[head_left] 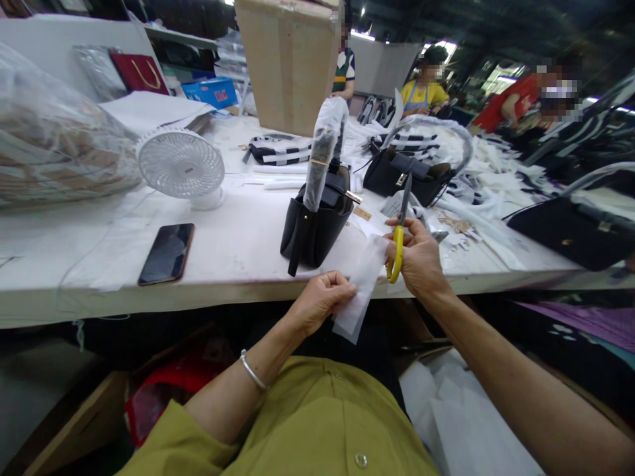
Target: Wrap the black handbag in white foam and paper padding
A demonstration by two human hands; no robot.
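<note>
My left hand [321, 301] is closed, its thumb and fingers pinching the side of a thin, whitish, translucent strip [363, 281]. The strip slants over the table's front edge, its lower end hanging towards my lap. My right hand [421, 259] is closed round yellow-handled scissors [398, 254], blades pointing up and away from me. Its fingers are also at the strip's upper end; whether they grip it I cannot tell. Just beyond my left hand a black handbag [317, 231] stands upright, its raised handle [322, 155] wrapped in clear and white film.
On the white table [238, 258] stand a phone [167, 254], a white fan [183, 165] and a tall cardboard box [292, 66]. More black handbags [411, 175] [570, 228] and scraps lie to the right. A bulging plastic bag [54, 145] fills the left. Several people work beyond.
</note>
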